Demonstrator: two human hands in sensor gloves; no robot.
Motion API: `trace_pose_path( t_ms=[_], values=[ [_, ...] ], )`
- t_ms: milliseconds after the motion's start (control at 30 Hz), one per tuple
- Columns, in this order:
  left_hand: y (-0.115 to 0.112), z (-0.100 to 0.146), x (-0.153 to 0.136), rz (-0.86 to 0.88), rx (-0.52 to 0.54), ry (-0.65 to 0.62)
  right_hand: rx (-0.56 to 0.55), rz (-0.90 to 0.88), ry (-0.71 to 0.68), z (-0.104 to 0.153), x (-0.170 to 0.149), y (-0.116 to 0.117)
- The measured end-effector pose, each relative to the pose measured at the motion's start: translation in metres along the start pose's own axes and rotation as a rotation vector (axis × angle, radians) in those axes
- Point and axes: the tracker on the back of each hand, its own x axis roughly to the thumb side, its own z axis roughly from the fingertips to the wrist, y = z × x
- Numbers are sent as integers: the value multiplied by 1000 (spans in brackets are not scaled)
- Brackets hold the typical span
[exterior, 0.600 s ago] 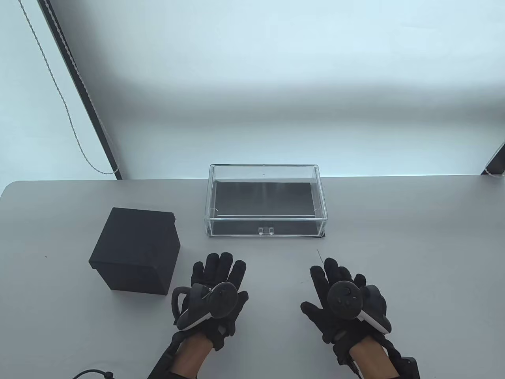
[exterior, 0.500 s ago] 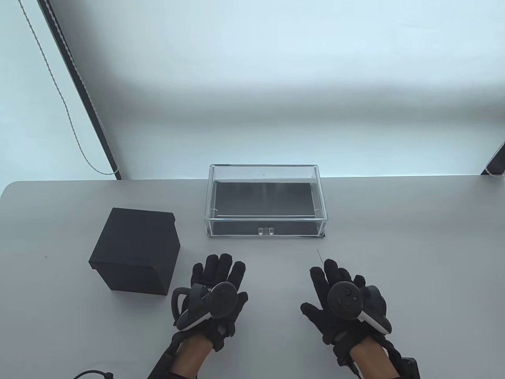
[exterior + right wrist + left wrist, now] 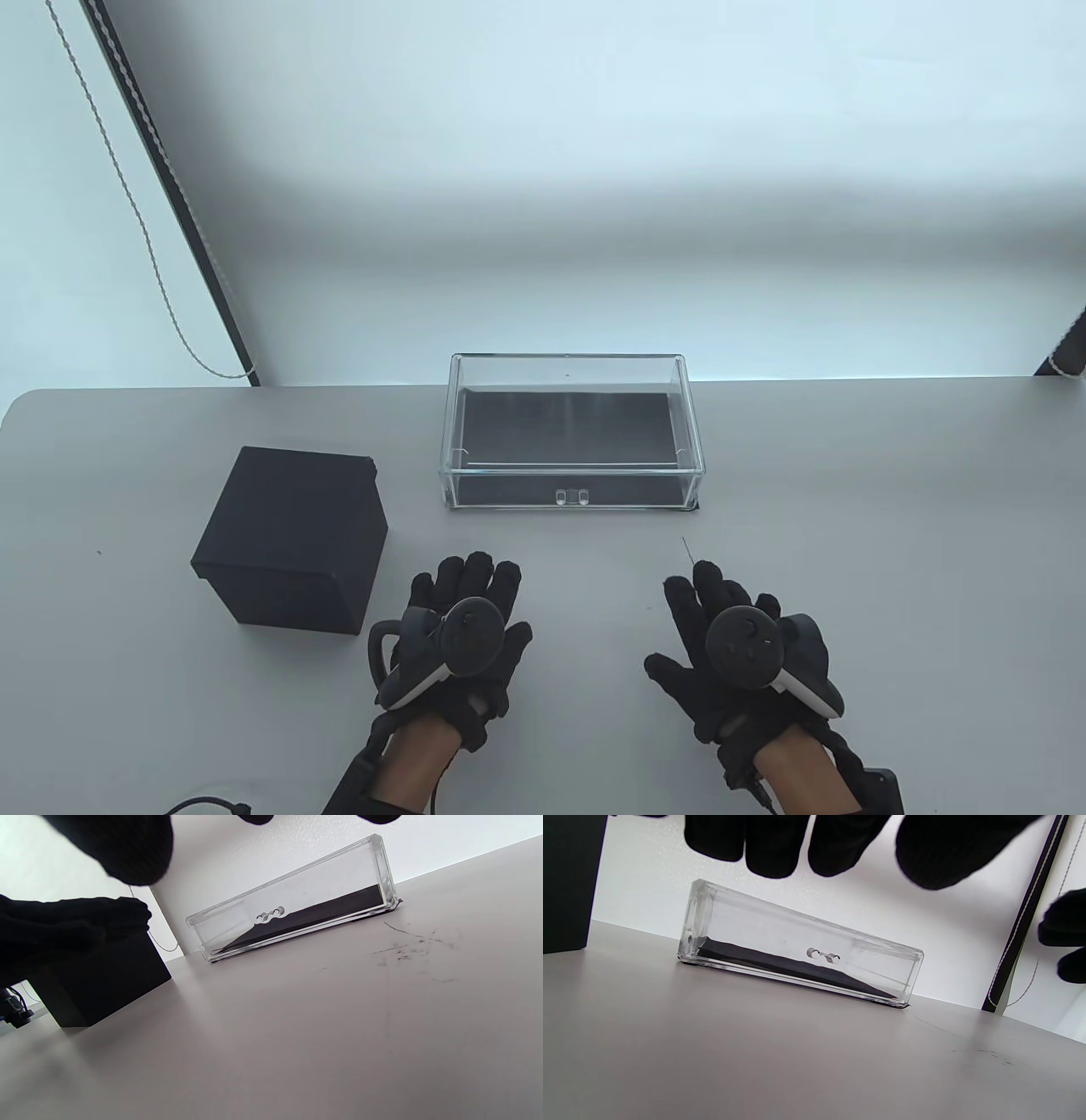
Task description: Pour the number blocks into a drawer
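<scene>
Both my hands empty, hovering low in the frame.
My left hand (image 3: 458, 632) and right hand (image 3: 734, 649), fingers relaxed, sit below the closed clear drawer (image 3: 573, 441); black box (image 3: 293, 539) at left.

The table view is looking steeply down from above, while both low, tilted wrist views are facing and sharing the clear acrylic drawer case (image 3: 573, 441) from near the tabletop.

Left hand (image 3: 462, 632) flat, fingers extended, right hand (image 3: 721, 649) likewise, apart
</scene>
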Motion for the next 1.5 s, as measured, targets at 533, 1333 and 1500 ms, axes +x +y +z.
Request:
trace_pose_path(
  t_ms=[533, 1333, 1500],
  values=[
    [-8, -52, -6, 175, -94, 228, -15, -18, 21, 4, -5, -5],
    [-49, -148, 4, 545, -190, 671, -55, -81, 39, 12, -13, -21],
    [-61, -155, 4, 763, -182, 789, -53, -83, 38, 12, -13, -21]
  ],
)
